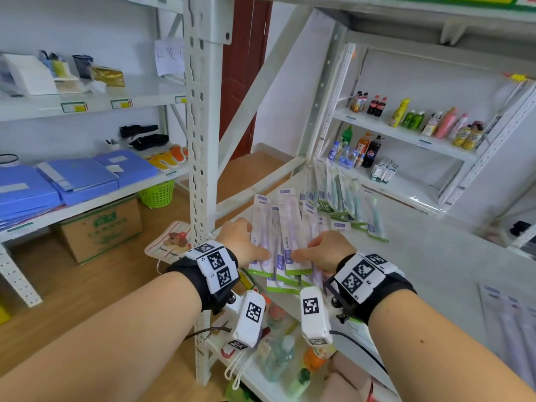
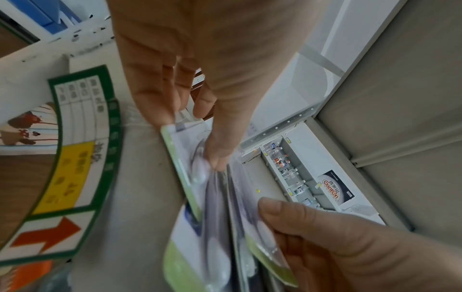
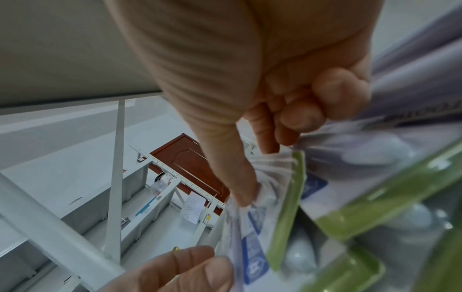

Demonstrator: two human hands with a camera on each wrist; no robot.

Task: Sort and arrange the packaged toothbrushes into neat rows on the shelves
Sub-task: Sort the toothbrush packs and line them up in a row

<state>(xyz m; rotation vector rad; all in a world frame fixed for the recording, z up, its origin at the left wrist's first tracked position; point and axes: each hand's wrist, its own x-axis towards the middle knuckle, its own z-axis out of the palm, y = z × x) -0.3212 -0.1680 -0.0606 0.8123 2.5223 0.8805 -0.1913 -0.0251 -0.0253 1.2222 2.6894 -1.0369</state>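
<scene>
Your left hand (image 1: 242, 242) and right hand (image 1: 326, 250), fingers curled, pinching the fanned purple toothbrushes in clear green-edged packets (image 1: 280, 242), at the front edge of the pale grey metal shelf (image 1: 429, 256), teal packets (image 1: 348, 198) lying behind

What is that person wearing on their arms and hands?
The forearms and both hands, left hand and right hand, are bare. Each wrist has a black strap carrying white panels with square black-and-white codes, plus a white coded box beneath trailing a dark cable.

Glossy clear-plastic toothbrush packs (image 1: 280, 245) with green card edging lie on a matt painted-metal shelf (image 1: 429, 256); at nine o'clock, a brown cardboard box (image 1: 101, 227).
</scene>
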